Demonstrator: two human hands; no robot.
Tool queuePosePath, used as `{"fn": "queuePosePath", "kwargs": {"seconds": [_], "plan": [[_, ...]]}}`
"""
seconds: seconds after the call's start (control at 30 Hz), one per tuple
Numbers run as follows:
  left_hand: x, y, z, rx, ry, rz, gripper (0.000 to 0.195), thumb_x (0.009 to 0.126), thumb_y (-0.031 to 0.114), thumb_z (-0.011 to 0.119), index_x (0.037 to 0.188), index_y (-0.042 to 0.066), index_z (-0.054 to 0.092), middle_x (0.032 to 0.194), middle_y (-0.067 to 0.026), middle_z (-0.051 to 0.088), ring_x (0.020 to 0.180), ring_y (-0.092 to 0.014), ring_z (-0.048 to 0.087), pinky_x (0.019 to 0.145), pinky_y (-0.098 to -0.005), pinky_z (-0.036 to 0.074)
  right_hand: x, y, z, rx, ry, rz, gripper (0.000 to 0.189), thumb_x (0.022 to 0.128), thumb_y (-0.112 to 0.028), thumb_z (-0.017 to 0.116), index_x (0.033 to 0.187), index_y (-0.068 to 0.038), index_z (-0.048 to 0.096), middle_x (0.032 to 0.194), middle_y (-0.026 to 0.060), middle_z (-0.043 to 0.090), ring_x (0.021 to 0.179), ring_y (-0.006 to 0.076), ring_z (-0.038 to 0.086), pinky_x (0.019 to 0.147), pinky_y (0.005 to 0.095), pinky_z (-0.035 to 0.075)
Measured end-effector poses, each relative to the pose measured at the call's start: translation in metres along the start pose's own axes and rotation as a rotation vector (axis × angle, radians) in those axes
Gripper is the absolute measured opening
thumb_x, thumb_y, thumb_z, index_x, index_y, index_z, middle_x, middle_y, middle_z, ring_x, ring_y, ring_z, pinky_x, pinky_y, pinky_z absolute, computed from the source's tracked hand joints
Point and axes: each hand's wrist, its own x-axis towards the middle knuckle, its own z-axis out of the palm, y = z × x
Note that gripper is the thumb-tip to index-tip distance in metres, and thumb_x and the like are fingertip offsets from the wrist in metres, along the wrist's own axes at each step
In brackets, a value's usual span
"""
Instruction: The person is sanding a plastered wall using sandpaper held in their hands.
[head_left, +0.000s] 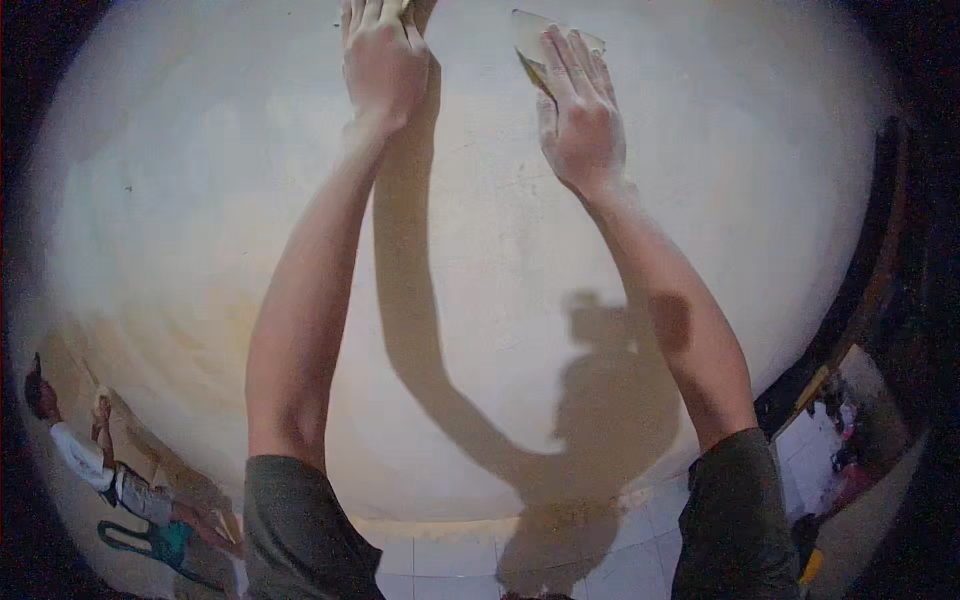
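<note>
Both my arms reach up along a pale, smooth wall (495, 300). My right hand (581, 112) lies with its fingers over a thin folded sheet (529, 26), perhaps sandpaper, against the wall; a yellowish-brown flap of it shows by the thumb. At the top edge, my left hand (386, 64) is against the wall to the left, its fingertips cut off by the picture's rim. A small yellowish edge shows beside its thumb, too little to tell what it is. Shadows of my arm and head fall on the wall.
At the lower left, a person in a white shirt (81, 457) stands by the wall with arms raised, near a green plastic chair (169, 544). Light floor tiles (450, 555) meet the wall's foot. A dark edge (847, 300) bounds the wall at right, with unclear items beyond.
</note>
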Motion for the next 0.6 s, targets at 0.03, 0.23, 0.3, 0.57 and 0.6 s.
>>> {"fn": "queuePosePath", "kwargs": {"seconds": [0.03, 0.23, 0.3, 0.57, 0.6], "plan": [[-0.016, 0.013, 0.001, -0.074, -0.113, -0.082, 0.045, 0.091, 0.004, 0.049, 0.135, 0.002, 0.059, 0.146, -0.0212, 0.05, 0.142, -0.037, 0.039, 0.12, -0.0425, 0.03, -0.002, 0.005, 0.002, 0.004, -0.013, 0.004, 0.064, 0.097, -0.021, 0.055, 0.155, -0.007, 0.031, 0.161, 0.006, 0.031, 0.15, 0.0245, 0.026, 0.127, 0.0422, 0.02], [-0.185, 0.086, -0.058, -0.199, -0.552, 0.024, 0.064, 0.081, -0.007, 0.049, 0.143, 0.003, 0.052, 0.151, -0.0162, 0.047, 0.146, -0.031, 0.038, 0.122, -0.0439, 0.03, 0.0, 0.01, 0.006, 0.013, 0.034, -0.007, 0.058, 0.101, -0.028, 0.052, 0.152, -0.007, 0.037, 0.159, 0.0075, 0.036, 0.149, 0.0268, 0.029, 0.125, 0.0432, 0.023], [-0.174, 0.05, -0.055, -0.173, -0.507, 0.054, 0.059, 0.085, -0.004, 0.049, 0.143, 0.002, 0.051, 0.15, -0.0175, 0.048, 0.144, -0.033, 0.04, 0.12, -0.0453, 0.032, 0.003, 0.0, 0.013, 0.044, 0.039, 0.001, 0.057, 0.101, -0.03, 0.051, 0.152, -0.007, 0.039, 0.158, 0.0078, 0.037, 0.149, 0.027, 0.029, 0.125, 0.0433, 0.024], [-0.048, 0.007, -0.001, -0.054, -0.172, -0.044, 0.055, 0.089, -0.002, 0.047, 0.144, -0.004, 0.048, 0.153, -0.0205, 0.043, 0.148, -0.035, 0.03, 0.123, -0.0427, 0.025, 0.005, -0.005, 0.018, 0.06, 0.052, -0.018, 0.051, 0.105, -0.03, 0.044, 0.15, -0.006, 0.043, 0.158, 0.0077, 0.038, 0.149, 0.0255, 0.03, 0.125, 0.0432, 0.024], [-0.066, 0.027, -0.01, -0.08, -0.206, -0.051, 0.058, 0.087, -0.004, 0.046, 0.144, -0.002, 0.048, 0.153, -0.02, 0.043, 0.148, -0.034, 0.03, 0.123, -0.0433, 0.024, 0.004, -0.002, 0.016, 0.056, 0.03, -0.02, 0.051, 0.104, -0.026, 0.044, 0.15, -0.005, 0.041, 0.158, 0.0083, 0.037, 0.149, 0.0248, 0.03, 0.125, 0.0427, 0.023]]}}
